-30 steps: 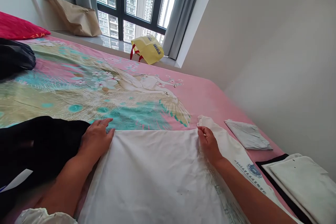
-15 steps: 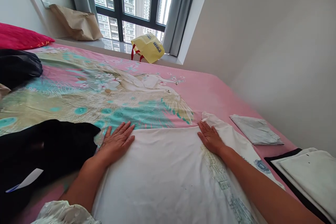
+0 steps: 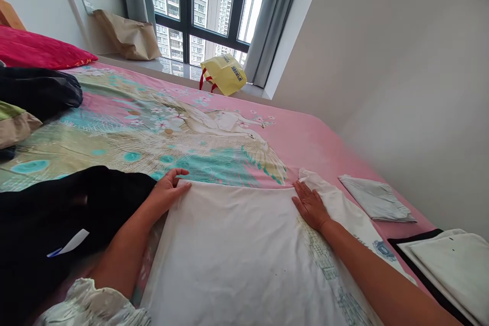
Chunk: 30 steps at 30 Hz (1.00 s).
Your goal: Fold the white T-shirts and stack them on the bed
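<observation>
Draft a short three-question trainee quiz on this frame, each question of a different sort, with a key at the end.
1. Multiple choice: What does the right hand rest on?
A) the yellow bag
B) the white garment
C) the red pillow

2. True or false: The brown paper bag stands on the windowsill, left of the yellow bag in the picture.

3. Open: What dark item lies beside the left hand, on the side away from the white garment?

Key: 1. B. 2. True. 3. Black cloth.
</observation>
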### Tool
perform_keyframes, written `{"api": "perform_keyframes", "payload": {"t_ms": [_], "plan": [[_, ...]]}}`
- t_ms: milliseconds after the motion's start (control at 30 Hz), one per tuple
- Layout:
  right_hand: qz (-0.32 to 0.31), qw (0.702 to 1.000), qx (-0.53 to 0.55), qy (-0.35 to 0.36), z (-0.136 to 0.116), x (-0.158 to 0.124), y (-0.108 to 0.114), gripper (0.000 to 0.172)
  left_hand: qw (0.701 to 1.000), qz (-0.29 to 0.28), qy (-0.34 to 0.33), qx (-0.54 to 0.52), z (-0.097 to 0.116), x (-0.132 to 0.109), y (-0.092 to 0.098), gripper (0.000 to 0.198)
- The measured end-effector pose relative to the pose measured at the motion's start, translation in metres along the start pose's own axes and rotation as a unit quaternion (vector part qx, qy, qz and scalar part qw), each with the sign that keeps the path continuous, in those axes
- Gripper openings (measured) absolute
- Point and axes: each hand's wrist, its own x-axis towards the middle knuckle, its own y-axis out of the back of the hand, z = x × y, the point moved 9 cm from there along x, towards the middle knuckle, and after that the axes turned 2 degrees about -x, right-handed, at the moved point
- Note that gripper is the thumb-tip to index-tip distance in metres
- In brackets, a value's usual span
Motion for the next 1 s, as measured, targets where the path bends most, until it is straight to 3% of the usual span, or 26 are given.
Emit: {"api": "perform_keyframes", "payload": {"t_ms": [100, 167, 233, 267, 333, 400, 433, 500, 600, 700, 767, 833, 900, 1000], "plan": [[0.006, 1.0, 0.001, 0.001, 0.001, 0.0, 0.0, 0.056, 0.989, 0.081, -0.009, 0.123, 0.0, 0.0, 0.012, 0.043], [0.007, 1.0, 0.002, 0.001, 0.0, 0.0, 0.001, 0.056, 0.964, 0.135, -0.043, 0.223, 0.016, -0.005, 0.018, 0.04], [0.006, 1.0, 0.007, 0.0, -0.002, 0.0, 0.002, 0.056, 0.951, 0.137, -0.095, 0.26, 0.038, -0.014, 0.014, 0.04], [0.006, 1.0, 0.011, 0.0, -0.002, -0.001, 0.002, 0.056, 0.955, 0.099, -0.125, 0.252, 0.048, -0.018, 0.004, 0.04], [0.01, 1.0, 0.021, 0.0, -0.003, -0.002, 0.003, 0.056, 0.959, -0.054, -0.182, 0.21, 0.064, -0.03, -0.031, 0.04], [0.021, 0.999, 0.03, 0.001, -0.001, -0.002, 0.004, 0.057, 0.936, -0.193, -0.225, 0.192, 0.07, -0.046, -0.067, 0.043], [0.031, 0.999, 0.035, 0.002, 0.001, -0.002, 0.005, 0.057, 0.922, -0.226, -0.239, 0.203, 0.068, -0.052, -0.081, 0.046], [0.061, 0.997, 0.044, 0.005, 0.003, -0.002, 0.011, 0.057, 0.908, -0.223, -0.253, 0.247, 0.059, -0.053, -0.097, 0.053], [0.135, 0.989, 0.053, -0.008, -0.003, -0.01, 0.034, 0.056, 0.904, -0.178, -0.255, 0.294, 0.044, -0.045, -0.107, 0.058], [0.15, 0.985, 0.079, 0.04, -0.048, -0.028, 0.056, 0.055, 0.899, -0.165, -0.259, 0.312, 0.04, -0.043, -0.11, 0.059], [0.07, 0.98, 0.1, 0.157, -0.098, -0.042, 0.055, 0.056, 0.895, -0.158, -0.26, 0.326, 0.041, -0.042, -0.109, 0.061], [-0.021, 0.97, 0.102, 0.221, -0.121, -0.052, 0.043, 0.059, 0.894, -0.139, -0.256, 0.342, 0.041, -0.039, -0.107, 0.064], [-0.061, 0.981, 0.088, 0.159, -0.091, -0.046, 0.028, 0.062, 0.892, -0.119, -0.255, 0.354, 0.04, -0.036, -0.105, 0.066], [-0.067, 0.996, 0.051, -0.014, 0.015, -0.032, 0.014, 0.065, 0.887, -0.098, -0.262, 0.368, 0.037, -0.031, -0.104, 0.066]]}}
